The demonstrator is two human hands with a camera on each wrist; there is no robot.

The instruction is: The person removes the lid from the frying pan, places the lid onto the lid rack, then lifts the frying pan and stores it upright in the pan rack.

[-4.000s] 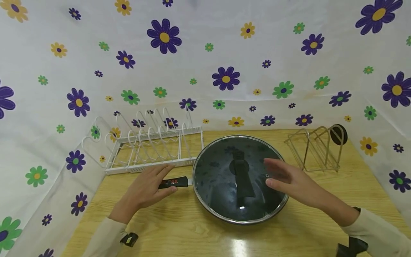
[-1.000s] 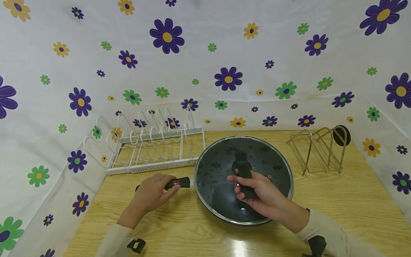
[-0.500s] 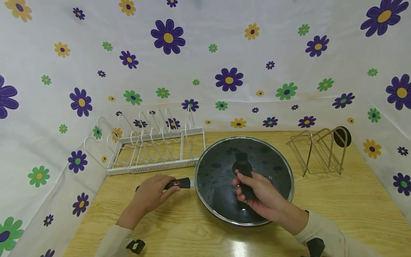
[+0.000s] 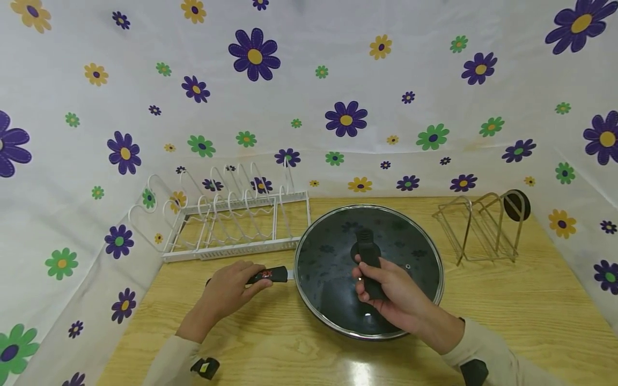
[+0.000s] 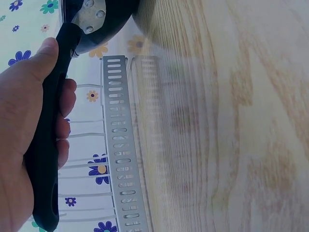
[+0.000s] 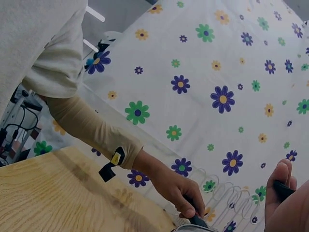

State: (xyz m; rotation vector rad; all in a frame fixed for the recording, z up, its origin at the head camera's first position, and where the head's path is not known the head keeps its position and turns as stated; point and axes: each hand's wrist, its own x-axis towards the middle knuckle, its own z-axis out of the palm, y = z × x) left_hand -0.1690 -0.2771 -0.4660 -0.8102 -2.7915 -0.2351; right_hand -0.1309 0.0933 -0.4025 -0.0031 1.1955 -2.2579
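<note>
Having closed in from hovering, the right hand [image 4: 393, 297] is gripping the lid handle [image 4: 368, 262] while the left hand [image 4: 227, 292] is clasping the pan handle [image 4: 267, 275] (steadying the pan on the counter [image 4: 507, 300]).

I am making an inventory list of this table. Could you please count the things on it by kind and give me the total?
Pans: 1, the pan, its handle held by the left hand
Lids: 1, the glass lid, its handle gripped by the right hand
Racks: 2, the white rack and the metal rack
Total: 4
</note>
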